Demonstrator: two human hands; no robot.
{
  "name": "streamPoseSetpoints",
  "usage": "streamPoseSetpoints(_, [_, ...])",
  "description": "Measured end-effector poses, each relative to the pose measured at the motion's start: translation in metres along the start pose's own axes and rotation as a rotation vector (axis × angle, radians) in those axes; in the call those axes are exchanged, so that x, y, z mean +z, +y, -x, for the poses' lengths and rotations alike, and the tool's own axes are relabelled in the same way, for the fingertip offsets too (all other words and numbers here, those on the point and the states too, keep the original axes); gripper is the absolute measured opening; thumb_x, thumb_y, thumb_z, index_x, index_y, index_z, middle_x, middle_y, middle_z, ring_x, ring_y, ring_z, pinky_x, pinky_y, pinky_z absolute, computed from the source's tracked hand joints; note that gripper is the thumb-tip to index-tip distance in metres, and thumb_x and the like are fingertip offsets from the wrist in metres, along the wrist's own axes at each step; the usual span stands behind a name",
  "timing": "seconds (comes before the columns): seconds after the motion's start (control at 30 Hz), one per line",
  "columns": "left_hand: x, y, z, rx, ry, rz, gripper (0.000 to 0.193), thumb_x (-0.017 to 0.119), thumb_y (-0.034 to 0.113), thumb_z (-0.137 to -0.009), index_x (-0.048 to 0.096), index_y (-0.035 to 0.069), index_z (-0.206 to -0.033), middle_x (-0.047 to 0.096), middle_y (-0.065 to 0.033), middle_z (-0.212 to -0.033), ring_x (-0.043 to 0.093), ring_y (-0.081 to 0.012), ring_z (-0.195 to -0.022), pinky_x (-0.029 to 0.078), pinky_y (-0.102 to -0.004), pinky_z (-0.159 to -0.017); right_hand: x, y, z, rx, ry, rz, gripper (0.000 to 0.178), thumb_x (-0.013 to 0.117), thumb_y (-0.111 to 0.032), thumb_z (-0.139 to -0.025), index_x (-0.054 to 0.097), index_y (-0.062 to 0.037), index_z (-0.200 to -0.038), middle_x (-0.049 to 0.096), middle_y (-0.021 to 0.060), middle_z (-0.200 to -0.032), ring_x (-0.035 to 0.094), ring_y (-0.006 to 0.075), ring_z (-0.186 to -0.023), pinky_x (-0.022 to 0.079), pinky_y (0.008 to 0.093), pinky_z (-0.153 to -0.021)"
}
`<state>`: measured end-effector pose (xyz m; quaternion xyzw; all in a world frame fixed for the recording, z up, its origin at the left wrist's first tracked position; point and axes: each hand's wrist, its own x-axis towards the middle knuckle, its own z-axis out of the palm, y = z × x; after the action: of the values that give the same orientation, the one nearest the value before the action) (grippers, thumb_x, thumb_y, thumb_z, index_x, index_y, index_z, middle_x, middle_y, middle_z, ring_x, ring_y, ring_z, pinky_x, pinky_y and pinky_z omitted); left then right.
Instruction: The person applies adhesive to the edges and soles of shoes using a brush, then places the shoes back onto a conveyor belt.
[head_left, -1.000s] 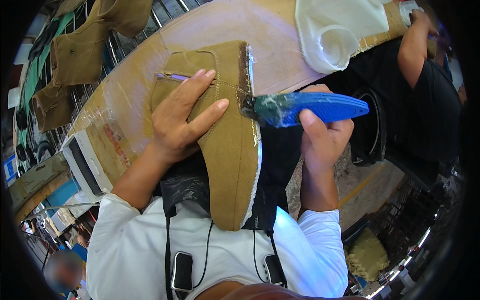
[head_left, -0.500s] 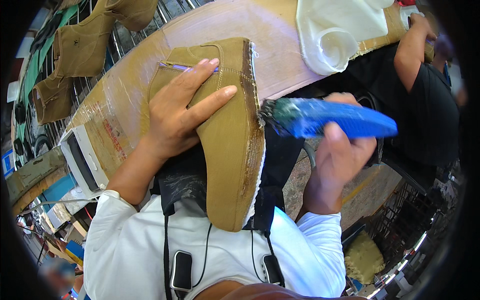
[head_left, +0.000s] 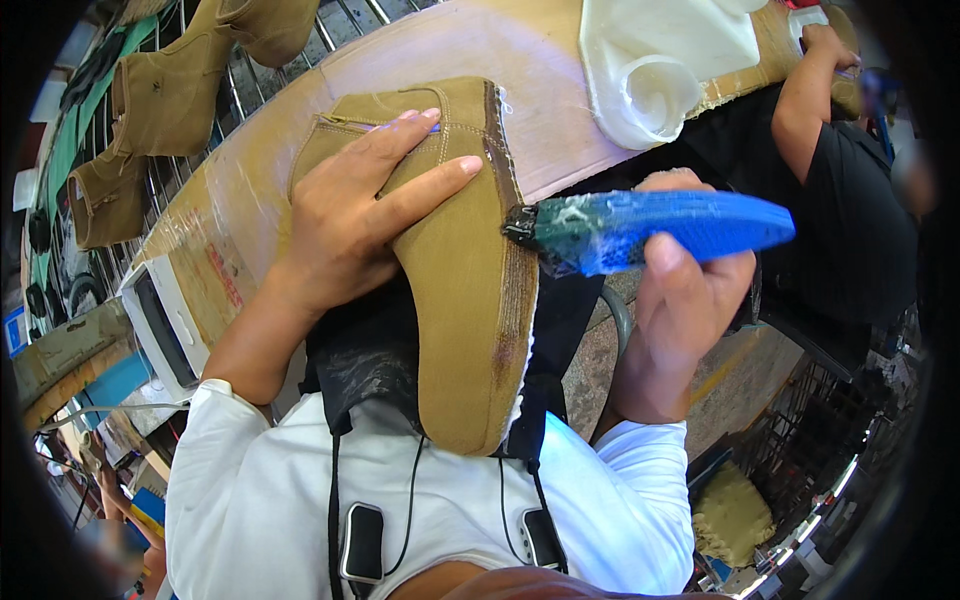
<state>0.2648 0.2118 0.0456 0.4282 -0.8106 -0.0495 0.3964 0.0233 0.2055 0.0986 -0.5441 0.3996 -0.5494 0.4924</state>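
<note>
A tan suede-like boot (head_left: 455, 300) lies on its side across my lap and the cardboard, its toe toward me. My left hand (head_left: 365, 215) grips the boot around its ankle, thumb and fingers spread over the upper beside a purple-edged zipper. In my right hand (head_left: 690, 265) is a blue-handled brush (head_left: 665, 232), held level, its dark bristles touching the boot's lower edge near the heel. Along that edge runs a darker, wet-looking brown band (head_left: 513, 310), with whitish fuzz at its rim. Green and white residue coats the handle's bristle end.
A white plastic container (head_left: 650, 95) stands on the cardboard-covered bench (head_left: 470, 45) at the far right. More tan boots (head_left: 165, 95) rest on a metal rack at far left. A co-worker's arm (head_left: 803, 105) reaches in at the upper right. A white box-like device (head_left: 165, 315) sits left.
The brush bristles have shifted slightly left and up onto the boot's edge. The boot has tilted a little under my left hand, which keeps its hold.
</note>
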Motion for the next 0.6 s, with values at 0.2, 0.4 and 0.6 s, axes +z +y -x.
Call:
streamPoseSetpoints(0.2, [-0.005,-0.002,-0.009,-0.028,-0.033,0.008,0.061,0.075,0.012,-0.063,0.060,0.023,-0.121,0.060,-0.0146,-0.118,0.063,-0.0305,-0.099,0.051,-0.0369,-0.078,-0.005,-0.023,0.011,-0.283,-0.209,-0.009,0.034,0.079,-0.024,-0.069,0.064,0.0040,-0.083,0.058,0.0134,-0.071,0.052,0.0183,-0.055,0.036,0.0281,-0.046])
streamPoseSetpoints(0.4, [-0.010,-0.001,-0.018,-0.066,-0.040,0.014,0.069,0.078,0.014,-0.059,0.057,0.023,-0.124,0.062,-0.0158,-0.115,0.063,-0.0314,-0.097,0.051,-0.0368,-0.078,0.002,-0.026,0.026,-0.362,-0.167,-0.155,0.027,0.070,-0.023,-0.081,0.055,-0.0024,-0.087,0.048,0.0045,-0.077,0.051,0.0129,-0.069,0.042,0.0201,-0.055])
streamPoseSetpoints(0.6, [-0.012,0.002,-0.029,-0.091,-0.030,0.057,0.075,0.079,0.014,-0.054,0.056,0.023,-0.125,0.062,-0.0163,-0.115,0.063,-0.0325,-0.097,0.051,-0.0379,-0.078,0.010,0.023,0.030,-0.853,0.085,0.524,0.019,0.059,-0.015,-0.089,0.053,-0.0012,-0.100,0.051,0.0114,-0.092,0.055,0.0210,-0.076,0.047,0.0272,-0.064])
